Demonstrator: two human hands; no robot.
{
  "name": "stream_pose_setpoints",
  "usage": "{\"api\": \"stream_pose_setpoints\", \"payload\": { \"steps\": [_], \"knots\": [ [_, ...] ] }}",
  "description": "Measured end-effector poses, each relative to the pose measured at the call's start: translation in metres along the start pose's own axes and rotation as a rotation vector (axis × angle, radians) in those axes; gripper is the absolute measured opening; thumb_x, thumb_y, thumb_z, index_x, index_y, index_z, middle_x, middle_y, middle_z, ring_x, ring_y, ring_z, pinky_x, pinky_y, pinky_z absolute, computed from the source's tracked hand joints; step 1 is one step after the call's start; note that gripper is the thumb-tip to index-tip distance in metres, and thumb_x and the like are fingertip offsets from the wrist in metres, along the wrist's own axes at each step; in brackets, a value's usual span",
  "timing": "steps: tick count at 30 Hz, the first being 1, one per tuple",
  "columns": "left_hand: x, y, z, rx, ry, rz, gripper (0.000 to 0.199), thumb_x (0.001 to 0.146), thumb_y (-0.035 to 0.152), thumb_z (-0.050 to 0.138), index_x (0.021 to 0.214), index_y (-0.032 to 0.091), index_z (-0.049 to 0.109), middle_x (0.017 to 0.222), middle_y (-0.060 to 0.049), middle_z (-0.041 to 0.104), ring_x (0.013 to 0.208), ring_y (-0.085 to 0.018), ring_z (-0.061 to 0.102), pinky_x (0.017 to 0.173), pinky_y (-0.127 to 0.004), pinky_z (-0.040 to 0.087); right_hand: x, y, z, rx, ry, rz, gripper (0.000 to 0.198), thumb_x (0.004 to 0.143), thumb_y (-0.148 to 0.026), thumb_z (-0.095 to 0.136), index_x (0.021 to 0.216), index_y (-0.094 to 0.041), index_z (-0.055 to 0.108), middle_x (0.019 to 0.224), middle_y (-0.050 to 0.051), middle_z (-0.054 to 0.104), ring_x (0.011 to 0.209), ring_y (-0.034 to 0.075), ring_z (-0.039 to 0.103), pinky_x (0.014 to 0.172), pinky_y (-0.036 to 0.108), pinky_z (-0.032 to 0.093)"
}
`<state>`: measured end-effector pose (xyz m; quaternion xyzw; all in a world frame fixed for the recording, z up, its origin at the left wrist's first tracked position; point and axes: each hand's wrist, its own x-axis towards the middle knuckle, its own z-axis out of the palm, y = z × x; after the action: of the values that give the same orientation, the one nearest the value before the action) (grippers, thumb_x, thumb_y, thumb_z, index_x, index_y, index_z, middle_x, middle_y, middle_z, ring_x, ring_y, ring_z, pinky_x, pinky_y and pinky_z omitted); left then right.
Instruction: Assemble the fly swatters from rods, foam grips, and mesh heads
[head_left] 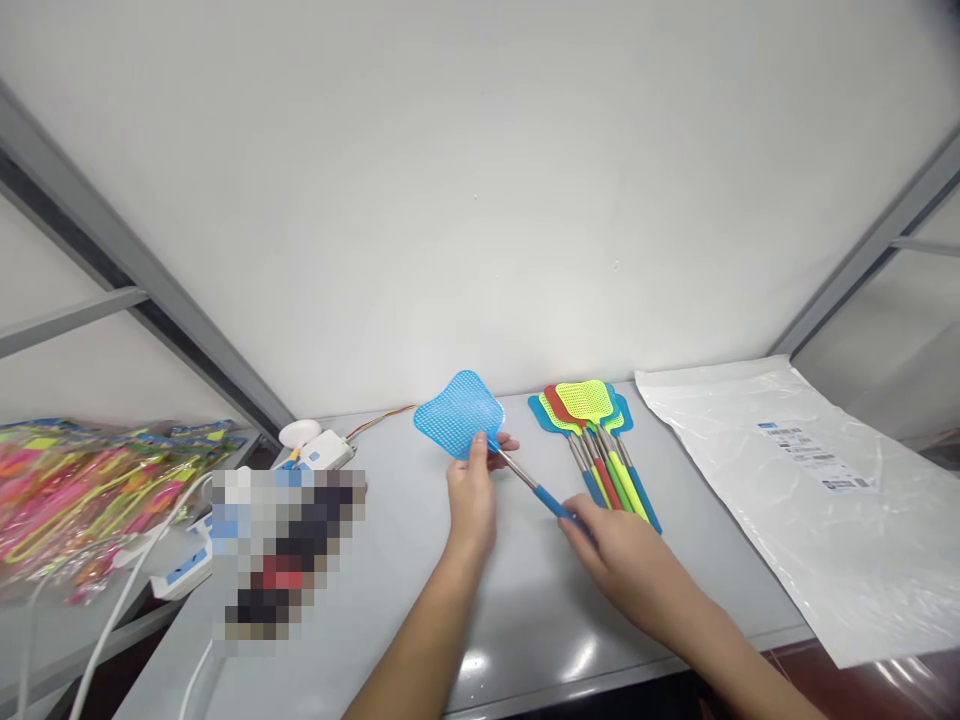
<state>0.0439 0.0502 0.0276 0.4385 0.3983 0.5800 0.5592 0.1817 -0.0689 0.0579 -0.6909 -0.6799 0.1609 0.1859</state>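
Note:
A blue fly swatter (459,412) with a perforated head and a thin metal shaft is held above the grey table by both hands. My left hand (474,490) pinches it where the head meets the shaft, thumb on top. Around its blue grip my right hand (616,555) is closed, hiding the handle's end. Just beyond the right hand lies a pile of fly swatters (589,402) in yellow-green, red and blue, heads toward the wall and handles toward me, partly covered by that hand.
On the right, a white plastic mailing bag (787,500) with a printed label hangs over the table's front edge. Left are a power strip (184,572), white cables, a small white device (326,450) and a blurred-out patch. Colourful packaged goods (90,500) fill the far left.

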Motion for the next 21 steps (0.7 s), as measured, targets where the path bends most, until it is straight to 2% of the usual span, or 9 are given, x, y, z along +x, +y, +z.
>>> {"api": "stream_pose_setpoints", "payload": {
  "steps": [2,4,6,8,11,13,16,21],
  "knots": [
    [0.003,0.001,-0.003,0.059,0.011,0.003,0.041,0.090,0.049,0.051,0.090,0.013,0.070,0.092,-0.010,0.073,0.091,-0.022,0.066,0.077,-0.030,0.047,-0.006,0.001,0.001,-0.141,-0.010,-0.025,0.027,0.097,-0.036,0.036,0.086,-0.021,0.056,0.065,0.002,0.067,0.059,0.021,0.065,0.050,0.027,0.027],
    [0.000,0.000,-0.001,0.133,-0.074,0.014,0.043,0.092,0.050,0.048,0.089,0.013,0.070,0.096,-0.011,0.072,0.090,-0.020,0.064,0.077,-0.029,0.047,-0.011,0.002,0.003,-0.203,0.018,-0.060,0.029,0.096,-0.037,0.037,0.080,-0.021,0.055,0.062,0.002,0.065,0.056,0.021,0.064,0.049,0.028,0.023],
    [-0.009,-0.001,0.004,0.218,-0.244,0.041,0.042,0.095,0.048,0.043,0.099,0.014,0.068,0.100,-0.009,0.070,0.084,-0.018,0.062,0.076,-0.029,0.048,-0.014,0.007,0.005,-0.187,0.053,-0.071,0.031,0.097,-0.036,0.036,0.078,-0.021,0.055,0.061,0.002,0.065,0.055,0.020,0.064,0.049,0.028,0.024],
    [-0.023,-0.004,0.010,0.329,-0.455,0.082,0.038,0.097,0.044,0.041,0.113,0.018,0.063,0.099,-0.006,0.069,0.081,-0.016,0.061,0.078,-0.029,0.048,-0.014,0.016,0.006,-0.131,0.112,-0.023,0.031,0.097,-0.035,0.034,0.083,-0.021,0.057,0.063,0.003,0.066,0.056,0.020,0.064,0.049,0.027,0.027],
    [-0.041,-0.009,0.019,0.560,-0.739,0.203,0.033,0.097,0.038,0.042,0.122,0.023,0.058,0.102,-0.004,0.068,0.092,-0.018,0.060,0.086,-0.032,0.045,-0.008,0.037,0.002,-0.075,0.201,0.138,0.030,0.097,-0.037,0.034,0.102,-0.019,0.058,0.067,0.004,0.069,0.057,0.021,0.065,0.050,0.027,0.032],
    [-0.048,-0.010,0.022,0.716,-0.854,0.307,0.030,0.097,0.035,0.042,0.118,0.024,0.061,0.102,-0.004,0.067,0.095,-0.020,0.058,0.088,-0.034,0.043,0.000,0.052,-0.003,-0.090,0.221,0.251,0.034,0.097,-0.038,0.035,0.115,-0.017,0.054,0.068,0.005,0.070,0.057,0.023,0.066,0.050,0.027,0.033],
    [-0.047,-0.011,0.021,0.849,-0.885,0.383,0.029,0.098,0.033,0.039,0.113,0.023,0.062,0.099,-0.004,0.067,0.093,-0.021,0.057,0.085,-0.035,0.043,0.014,0.069,-0.008,-0.144,0.213,0.311,0.038,0.097,-0.037,0.034,0.124,-0.015,0.049,0.070,0.006,0.071,0.062,0.023,0.067,0.053,0.027,0.035],
    [-0.036,-0.012,0.013,0.910,-0.790,0.390,0.031,0.100,0.034,0.035,0.107,0.022,0.062,0.099,-0.004,0.066,0.094,-0.020,0.057,0.086,-0.035,0.044,0.032,0.076,-0.006,-0.266,0.174,0.300,0.037,0.098,-0.035,0.035,0.124,-0.014,0.050,0.073,0.008,0.072,0.065,0.023,0.068,0.054,0.027,0.033]
  ]
}}
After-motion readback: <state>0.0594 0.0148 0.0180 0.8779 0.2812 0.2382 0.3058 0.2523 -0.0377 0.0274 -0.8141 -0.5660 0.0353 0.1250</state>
